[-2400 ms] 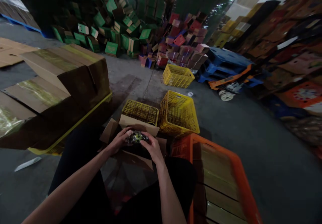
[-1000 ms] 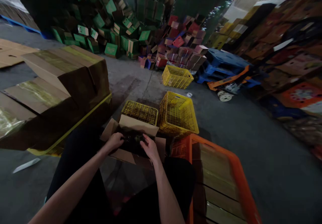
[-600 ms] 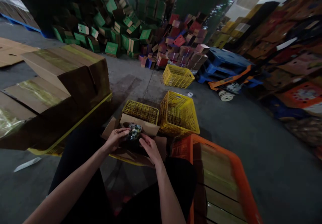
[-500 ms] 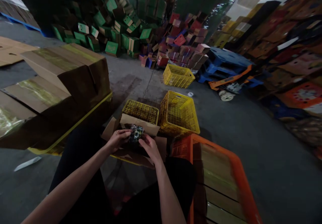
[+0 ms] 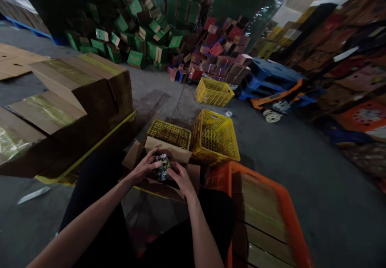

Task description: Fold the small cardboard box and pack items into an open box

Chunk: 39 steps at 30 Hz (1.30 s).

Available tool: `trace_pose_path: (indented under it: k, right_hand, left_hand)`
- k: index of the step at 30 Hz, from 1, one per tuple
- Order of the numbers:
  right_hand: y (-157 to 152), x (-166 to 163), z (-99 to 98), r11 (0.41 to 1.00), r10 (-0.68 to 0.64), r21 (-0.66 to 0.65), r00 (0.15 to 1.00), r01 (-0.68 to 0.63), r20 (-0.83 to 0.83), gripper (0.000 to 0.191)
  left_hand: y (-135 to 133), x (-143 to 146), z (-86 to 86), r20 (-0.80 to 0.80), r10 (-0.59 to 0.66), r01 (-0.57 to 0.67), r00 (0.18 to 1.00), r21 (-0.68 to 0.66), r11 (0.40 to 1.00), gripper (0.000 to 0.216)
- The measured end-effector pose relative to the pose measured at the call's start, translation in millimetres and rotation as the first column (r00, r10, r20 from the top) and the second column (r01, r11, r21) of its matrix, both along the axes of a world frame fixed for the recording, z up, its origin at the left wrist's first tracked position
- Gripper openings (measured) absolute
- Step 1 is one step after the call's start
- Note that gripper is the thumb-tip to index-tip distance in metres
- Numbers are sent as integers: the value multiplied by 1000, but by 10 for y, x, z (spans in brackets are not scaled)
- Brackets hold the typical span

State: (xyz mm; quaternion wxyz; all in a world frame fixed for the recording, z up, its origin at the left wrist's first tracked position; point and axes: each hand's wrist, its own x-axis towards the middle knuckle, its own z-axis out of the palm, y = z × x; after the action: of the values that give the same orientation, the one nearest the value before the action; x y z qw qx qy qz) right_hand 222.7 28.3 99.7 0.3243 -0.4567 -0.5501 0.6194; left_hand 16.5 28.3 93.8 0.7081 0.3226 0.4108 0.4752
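Observation:
Between my two hands is a small shiny clear plastic packet [image 5: 163, 167] with dark and yellowish contents that I cannot make out. My left hand [image 5: 145, 166] grips its left side, thumb across the front and the index finger lifted a little. On the right side, the fingers of my right hand [image 5: 180, 176] pinch the packet. Both hands are over an open cardboard box [image 5: 170, 149], its flaps folded outward. The inside of the box is dark and mostly hidden by my hands.
Yellow crates [image 5: 215, 135] stand beyond the box. At my right is an orange crate [image 5: 265, 179] holding cardboard boxes; taped cartons [image 5: 81, 75] are stacked at my left. Farther off are a pallet jack [image 5: 277, 99], blue pallets [image 5: 271, 73] and a heap of green boxes [image 5: 135, 58].
The packet has turned more upright in my hands. My left hand has shifted its hold, its index finger now raised. The right hand stays nearly in place.

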Motion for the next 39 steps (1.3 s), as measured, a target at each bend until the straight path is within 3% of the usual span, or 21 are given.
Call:
trace_pose_path:
  k: [4, 10, 14, 21, 26, 33, 39]
  right_hand:
    - [35, 23, -31, 1000, -9, 20, 999, 9, -35, 41]
    - [90, 68, -121, 988, -155, -3, 984, 155, -88, 51]
    - [91, 68, -191, 982, -187, -63, 975, 180, -123, 51]
    - [74, 48, -231, 955, -265, -160, 960, 249, -92, 43]
    - [86, 93, -213, 957, -281, -95, 958, 275, -58, 33]
    - [93, 90, -200, 947, -320, -24, 947, 320, -17, 34]
    - [107, 87, -222, 942, -334, 17, 943, 334, -3, 35]
  left_hand:
    - [21, -8, -60, -64, -12, 10, 998, -24, 1000, 64]
    - [32, -42, -107, -41, 121, -122, 992, -16, 992, 45]
    - [38, -53, -106, -44, 183, -185, 982, -22, 983, 43]
    - [37, -55, -100, -111, 184, -187, 977, -13, 982, 45]
    - [43, -51, -128, -66, 198, -199, 978, -11, 980, 41]
    - [75, -41, -136, -56, 275, -277, 960, -26, 960, 39]
    - [67, -43, -122, -32, 271, -272, 962, -22, 962, 34]
